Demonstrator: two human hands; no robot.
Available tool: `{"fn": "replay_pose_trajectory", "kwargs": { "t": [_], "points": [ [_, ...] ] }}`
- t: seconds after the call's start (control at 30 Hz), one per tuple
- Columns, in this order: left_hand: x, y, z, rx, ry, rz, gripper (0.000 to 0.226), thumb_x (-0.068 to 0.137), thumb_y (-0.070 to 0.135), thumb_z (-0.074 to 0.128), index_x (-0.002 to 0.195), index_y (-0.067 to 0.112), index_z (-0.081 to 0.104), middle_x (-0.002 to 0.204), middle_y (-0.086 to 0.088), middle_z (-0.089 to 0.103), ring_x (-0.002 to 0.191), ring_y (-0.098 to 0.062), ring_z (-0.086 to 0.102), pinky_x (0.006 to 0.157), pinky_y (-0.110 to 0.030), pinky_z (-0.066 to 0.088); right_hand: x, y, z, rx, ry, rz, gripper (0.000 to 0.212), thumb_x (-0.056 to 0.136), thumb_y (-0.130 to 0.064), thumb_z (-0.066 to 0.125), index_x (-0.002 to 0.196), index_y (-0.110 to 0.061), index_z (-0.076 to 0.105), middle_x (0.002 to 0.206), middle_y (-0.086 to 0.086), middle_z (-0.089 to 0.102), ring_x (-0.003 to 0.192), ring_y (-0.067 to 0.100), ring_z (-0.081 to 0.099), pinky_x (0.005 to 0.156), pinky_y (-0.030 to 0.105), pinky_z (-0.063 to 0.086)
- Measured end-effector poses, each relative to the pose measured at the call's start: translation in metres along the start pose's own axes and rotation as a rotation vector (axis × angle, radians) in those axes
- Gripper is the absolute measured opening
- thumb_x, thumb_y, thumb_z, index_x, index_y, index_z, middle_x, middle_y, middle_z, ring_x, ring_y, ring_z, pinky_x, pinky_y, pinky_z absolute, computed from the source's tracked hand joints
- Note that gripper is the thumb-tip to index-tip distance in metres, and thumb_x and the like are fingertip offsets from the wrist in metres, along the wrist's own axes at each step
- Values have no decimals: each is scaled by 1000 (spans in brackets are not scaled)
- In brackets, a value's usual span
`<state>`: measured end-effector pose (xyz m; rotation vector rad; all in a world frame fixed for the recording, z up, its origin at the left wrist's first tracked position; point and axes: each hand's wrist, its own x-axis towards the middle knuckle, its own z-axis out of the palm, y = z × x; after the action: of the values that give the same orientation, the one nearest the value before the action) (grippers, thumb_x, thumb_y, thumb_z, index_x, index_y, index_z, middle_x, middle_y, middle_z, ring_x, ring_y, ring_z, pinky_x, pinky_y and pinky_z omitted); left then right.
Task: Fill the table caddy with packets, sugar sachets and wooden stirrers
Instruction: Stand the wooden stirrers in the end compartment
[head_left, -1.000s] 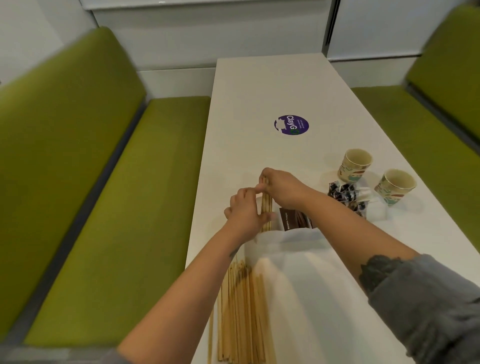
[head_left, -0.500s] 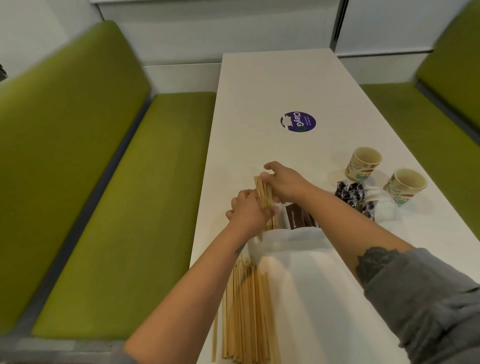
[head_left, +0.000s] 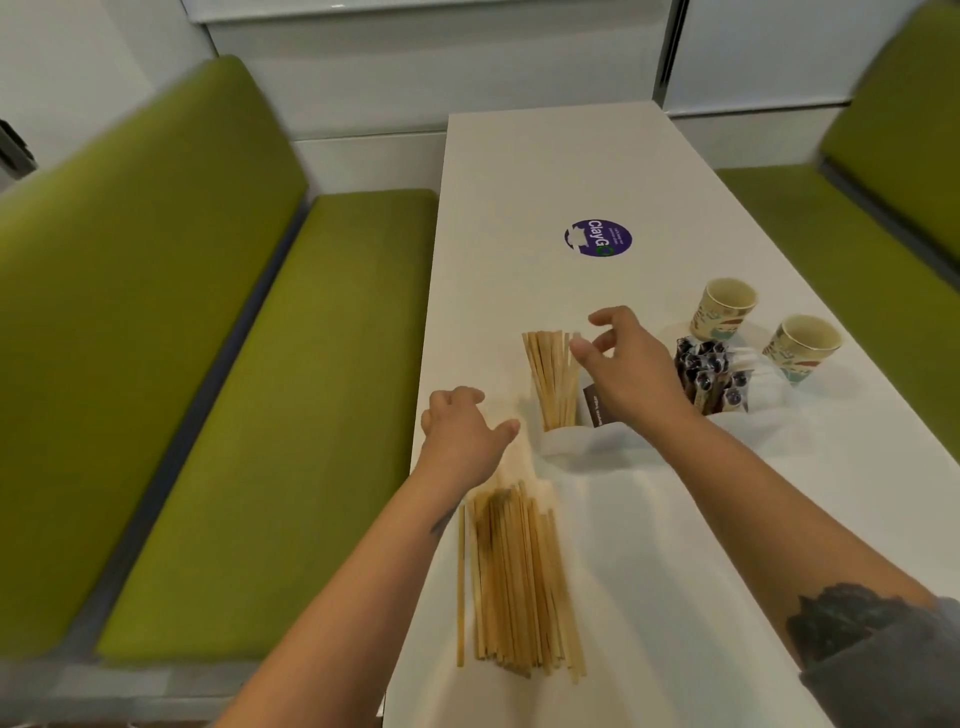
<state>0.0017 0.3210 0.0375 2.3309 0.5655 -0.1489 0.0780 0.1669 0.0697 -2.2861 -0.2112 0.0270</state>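
Both hands hold nothing. The left hand (head_left: 462, 441) hangs loosely spread at 9 o'clock of the caddy (head_left: 571, 441); the right hand (head_left: 628, 374) hovers over it, fingers relaxed and apart. Stirrers (head_left: 553, 379) stand upright in the caddy's left compartment. Loose stirrers (head_left: 511, 582) lie at its 6 o'clock on the table (head_left: 545, 171); sachets (head_left: 711, 374) stand at 3 o'clock.

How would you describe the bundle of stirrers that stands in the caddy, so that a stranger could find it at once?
Start at the long white table between the green benches and find the white caddy near its left edge. In its leftmost compartment stands the bundle of wooden stirrers, just left of the right hand. Unlike the loose stirrers lying flat nearer the camera, these stand upright.
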Motion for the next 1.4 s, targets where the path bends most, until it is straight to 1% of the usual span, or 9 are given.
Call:
{"fn": "replay_pose_trajectory", "kwargs": {
  "t": [0.17,0.37,0.53,0.7,0.8,0.9,1.07,1.2,1.4],
  "points": [
    [-30,-24,2,88,-95,-89,63,89,42,58,137,10,33,142,-8,27,116,-25,50,87,-29,41,-57,4,12,-33,-115,76,32,88,-38,59,112,-17,51,92,-2,58,91,18,57,73,30,41],
    [-56,-52,12,223,-146,-148,64,86,46,59,130,4,38,131,-11,47,107,-24,55,74,-28,42,-109,16,37,-232,-281,203,35,84,-48,59,101,-18,53,92,-3,58,88,19,58,73,33,46],
    [-70,-64,21,274,-165,-171,65,80,53,63,118,4,44,111,-11,61,91,-24,64,45,-24,33,-134,24,59,-416,-371,315,58,82,-60,54,117,-13,51,112,5,61,101,24,59,72,31,44],
    [-74,-63,30,205,-153,-142,69,65,59,74,100,4,53,96,-11,64,68,-21,59,41,-23,33,-149,16,69,-434,-349,370,75,74,-69,58,118,-10,49,115,5,60,103,24,59,68,29,42],
    [-74,-61,31,205,-163,-131,50,69,48,76,86,6,55,81,-8,62,61,-17,54,41,-23,32,-150,16,74,-443,-324,395,72,74,-66,63,118,-10,48,115,5,58,104,24,59,68,28,41],
    [-74,-58,33,242,-185,-120,34,78,32,70,63,13,46,62,-1,52,56,-14,51,42,-21,32,-148,17,78,-477,-327,387,50,82,-49,64,112,-11,51,105,3,60,97,22,60,65,26,40],
    [-72,-56,35,207,-183,-120,34,80,18,63,55,15,39,56,2,46,47,-10,44,39,-18,28,-144,18,80,-497,-324,364,6,88,-18,56,87,-14,53,72,-3,48,74,18,52,54,23,37],
    [-72,-54,36,145,-198,-152,29,74,14,59,54,15,39,56,-1,49,51,-15,50,44,-20,35,-145,18,80,-527,-333,336,13,89,-11,52,75,-12,50,77,-1,51,74,19,52,61,25,41],
    [-71,-53,32,68,-275,-167,29,86,15,52,60,12,39,59,-2,43,54,-16,46,50,-24,36,-140,24,79,-499,-369,385,28,89,-13,51,63,-16,42,69,-1,49,66,16,52,52,23,38]
  ]
}}
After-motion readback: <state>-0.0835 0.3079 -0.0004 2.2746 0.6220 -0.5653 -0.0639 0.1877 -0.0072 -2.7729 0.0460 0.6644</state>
